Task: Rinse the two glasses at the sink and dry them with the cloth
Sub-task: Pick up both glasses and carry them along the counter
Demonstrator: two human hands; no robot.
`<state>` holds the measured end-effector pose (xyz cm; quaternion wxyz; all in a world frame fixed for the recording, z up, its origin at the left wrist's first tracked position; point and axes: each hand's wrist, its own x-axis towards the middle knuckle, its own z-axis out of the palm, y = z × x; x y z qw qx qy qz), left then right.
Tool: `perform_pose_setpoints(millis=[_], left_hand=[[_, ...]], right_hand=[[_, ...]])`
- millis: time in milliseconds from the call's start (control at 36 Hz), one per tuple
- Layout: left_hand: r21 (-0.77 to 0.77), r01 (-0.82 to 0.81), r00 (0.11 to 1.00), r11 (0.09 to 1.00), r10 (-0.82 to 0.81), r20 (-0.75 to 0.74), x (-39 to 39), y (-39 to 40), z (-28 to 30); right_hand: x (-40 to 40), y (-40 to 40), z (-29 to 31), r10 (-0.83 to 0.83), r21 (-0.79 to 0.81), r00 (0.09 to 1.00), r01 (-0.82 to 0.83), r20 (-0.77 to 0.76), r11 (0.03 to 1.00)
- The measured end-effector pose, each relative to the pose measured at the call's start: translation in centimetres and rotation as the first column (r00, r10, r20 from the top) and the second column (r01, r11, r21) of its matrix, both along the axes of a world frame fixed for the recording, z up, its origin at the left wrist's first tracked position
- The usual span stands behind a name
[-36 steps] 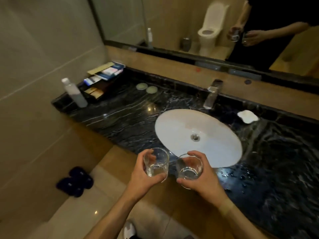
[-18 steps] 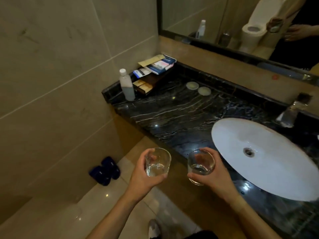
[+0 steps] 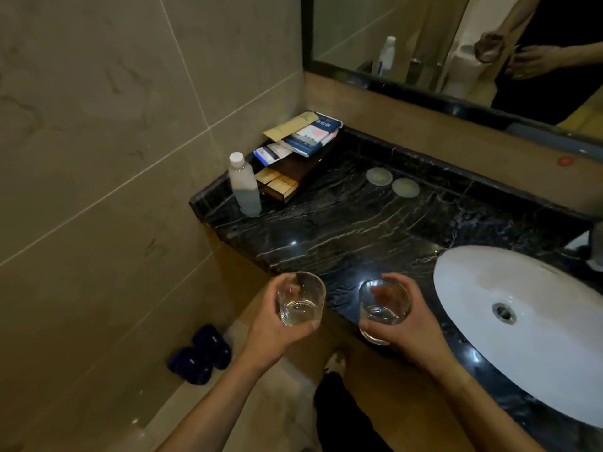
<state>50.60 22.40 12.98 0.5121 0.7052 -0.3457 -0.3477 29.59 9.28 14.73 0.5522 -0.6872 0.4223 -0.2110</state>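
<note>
Left hand: the left hand [image 3: 272,324] holds the left glass [image 3: 301,298] upright, out past the front edge of the desk [image 3: 342,223] and above the floor [image 3: 156,415]; its fingers are wrapped around the far side of the glass and the thumb is pressed on the near side.
Right hand: the right hand [image 3: 406,324] holds the right glass [image 3: 383,309] upright over the front edge of the desk; its fingers curl over the rim and far wall, with the thumb under the near side.
Glasses: both are clear tumblers with a little water in the bottom; they are apart from each other, side by side.
Sink: the white oval sink [image 3: 535,327] is set into the desk just to the right of the right hand, its drain uncovered.
Desk: black veined stone, with wet shine near the right glass.
Back left corner: a clear plastic bottle [image 3: 244,185] with a white cap stands beside a dark tray [image 3: 295,168] stacked with packets and small boxes.
Coasters: two round pale coasters [image 3: 391,181] lie side by side near the back wall.
Floor: a pair of dark blue slippers [image 3: 200,353] lies by the tiled wall.
Mirror: the mirror [image 3: 456,44] reflects both hands with the glasses.
</note>
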Motion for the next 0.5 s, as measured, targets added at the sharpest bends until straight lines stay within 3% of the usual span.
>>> perform_pose_setpoints(millis=[500], left_hand=[[0.003, 0.158, 0.987, 0.987, -0.158, -0.014, 6.2, -18.2, 2.6]], right_hand=[[6.1, -14.7, 0.4, -0.123, -0.033, 0.989, 0.126, 0.081, 0.991]])
